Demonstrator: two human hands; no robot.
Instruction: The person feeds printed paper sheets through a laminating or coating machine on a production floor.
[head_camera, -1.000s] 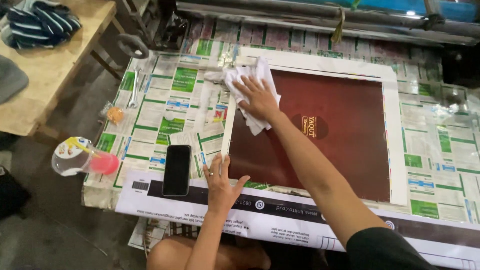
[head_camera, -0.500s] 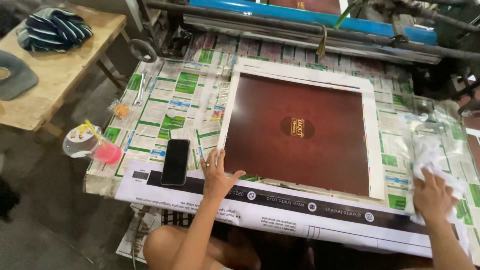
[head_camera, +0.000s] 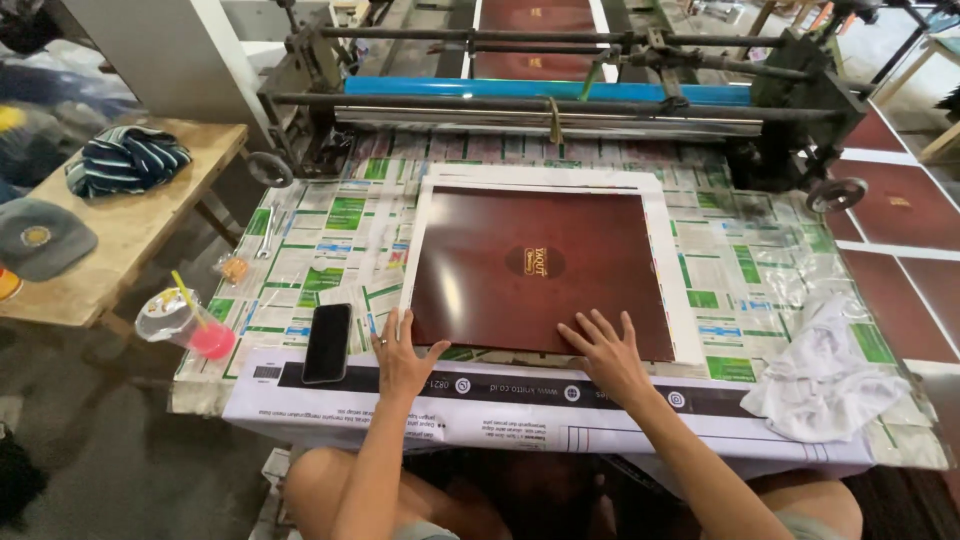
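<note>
Both your hands are flat on the near edge of the sheet (head_camera: 535, 270); left hand (head_camera: 400, 355) at its near-left corner, fingers spread, palm down, thumb hooked toward the sheet edge; right hand (head_camera: 605, 350) further right on the same edge, fingers fanned and pressing on the dark face; neither hand grips anything, they only bear down. The sheet lies face-up, dark brown with a white margin, square to the roller (head_camera: 545, 90) behind it and centred on the newspaper (head_camera: 330, 240) that covers the bench; the paper looks like a guard for the bench top. The rag (head_camera: 825, 375) sits loose to your right, apart from the sheet, within reach. The phone (head_camera: 327, 342) and cup (head_camera: 185, 325) are parked left, off the sheet, so they stay out of the working area.
</note>
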